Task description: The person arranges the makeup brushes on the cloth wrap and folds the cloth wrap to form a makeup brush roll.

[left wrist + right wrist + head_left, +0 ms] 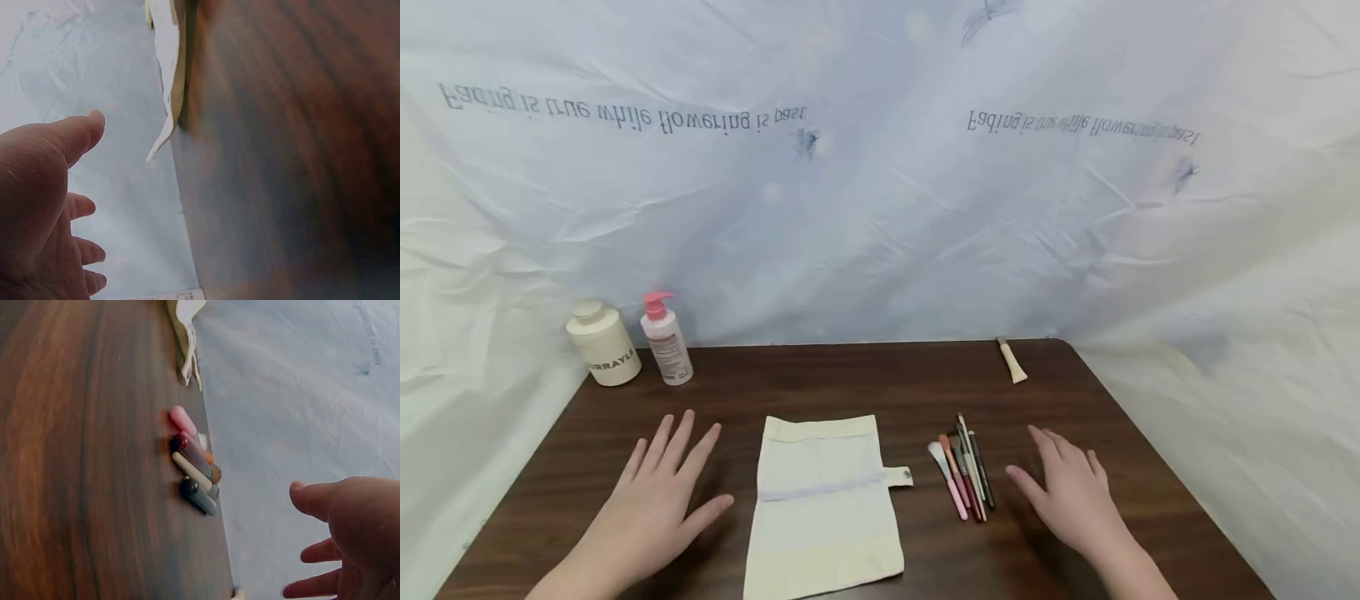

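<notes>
A cream cloth brush roll (pixel 823 500) lies spread on the dark table, its snap tab (pixel 898 477) pointing right. To its right is a loose bunch of several makeup brushes (pixel 966 475), with pink, dark red, cream and black handles; their handle ends also show in the right wrist view, with a pink handle (pixel 182 419) uppermost. My left hand (pixel 655 496) is left of the roll, fingers spread and holding nothing. Right of the brushes, my right hand (pixel 1071 492) has its fingers extended, apart from them and holding nothing.
A cream jar (pixel 604 343) and a pump bottle (pixel 667 346) with a pink top stand at the table's back left corner. Near the back right edge lies a small cream-handled brush (pixel 1012 362). A pale printed sheet (pixel 880 208) hangs behind the table (pixel 850 379).
</notes>
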A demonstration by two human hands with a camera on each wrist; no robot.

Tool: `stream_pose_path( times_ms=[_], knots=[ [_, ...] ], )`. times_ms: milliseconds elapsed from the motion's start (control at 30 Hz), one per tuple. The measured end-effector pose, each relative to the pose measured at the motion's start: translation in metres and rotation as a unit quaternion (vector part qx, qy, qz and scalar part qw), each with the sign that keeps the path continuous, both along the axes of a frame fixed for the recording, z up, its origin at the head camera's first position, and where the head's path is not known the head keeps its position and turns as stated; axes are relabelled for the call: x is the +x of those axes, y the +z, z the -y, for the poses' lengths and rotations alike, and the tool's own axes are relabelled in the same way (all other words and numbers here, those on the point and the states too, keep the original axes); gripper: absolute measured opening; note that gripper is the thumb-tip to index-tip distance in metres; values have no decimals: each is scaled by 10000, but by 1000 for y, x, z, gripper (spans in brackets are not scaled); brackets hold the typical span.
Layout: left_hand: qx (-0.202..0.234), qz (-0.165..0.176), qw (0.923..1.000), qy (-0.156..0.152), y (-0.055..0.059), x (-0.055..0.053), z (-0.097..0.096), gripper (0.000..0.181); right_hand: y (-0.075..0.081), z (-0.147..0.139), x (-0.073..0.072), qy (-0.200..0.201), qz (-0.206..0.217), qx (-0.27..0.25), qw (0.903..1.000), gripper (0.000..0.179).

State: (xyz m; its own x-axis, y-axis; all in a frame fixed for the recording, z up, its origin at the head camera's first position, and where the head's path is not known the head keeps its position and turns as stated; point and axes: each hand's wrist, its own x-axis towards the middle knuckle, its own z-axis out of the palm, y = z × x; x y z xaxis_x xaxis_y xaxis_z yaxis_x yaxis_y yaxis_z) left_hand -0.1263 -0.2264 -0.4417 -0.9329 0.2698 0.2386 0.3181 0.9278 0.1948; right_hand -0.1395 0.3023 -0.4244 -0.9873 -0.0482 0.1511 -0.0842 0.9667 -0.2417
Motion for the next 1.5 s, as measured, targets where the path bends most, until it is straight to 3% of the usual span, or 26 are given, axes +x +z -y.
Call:
stream_pose_path(
  times_ms=[133,300,433,533,567,633,700,767,800,833,867,1033,1267,1433,1500],
  knots=[
    [53,148,9999,69,11,-14,8,90,4,15,-19,161,311,-402,9986,60],
    [15,330,9992,219,23,-40,10,74,8,28,-49,260,417,-1064,9931,45],
    [17,607,9980,203,20,-58,3,69,5,31,-67,349,615,-1344,9884,41],
    [515,1017,9934,85,15,-74,-3,68,2,31,-78,463,879,-1722,9800,39],
    [836,1257,9885,8,14,-81,-5,68,0,31,-82,487,998,-1909,9753,39],
    [1635,1846,9690,-121,12,-95,-9,69,-3,29,-90,491,1241,-2263,9649,38],
    [2487,2511,9353,-167,9,-111,-13,68,-5,28,-96,454,1440,-2496,9565,38],
    [3114,3049,9000,-121,4,-124,-17,65,-8,28,-103,431,1548,-2500,9548,39],
    [3274,3209,8887,-60,1,-129,-18,62,-9,30,-106,439,1588,-2439,9557,40],
    [3339,3301,8829,-29,-2,-133,-18,59,-11,31,-109,467,1641,-2370,9564,41],
    [3352,3335,8811,-10,-5,-135,-19,56,-12,33,-112,491,1700,-2304,9569,42],
    [3203,3162,8930,-86,-21,-136,-19,40,-18,40,-123,680,2018,-2009,9562,45],
    [3714,3386,8644,-134,-35,-137,-24,37,-11,32,-128,757,2441,-1412,9564,30],
    [3828,3658,8473,-410,-35,-136,-26,44,-9,26,-125,807,2641,-1328,9519,26],
    [3851,3700,8437,-541,-35,-137,-27,48,-9,22,-122,809,2644,-1333,9517,26]
  ],
)
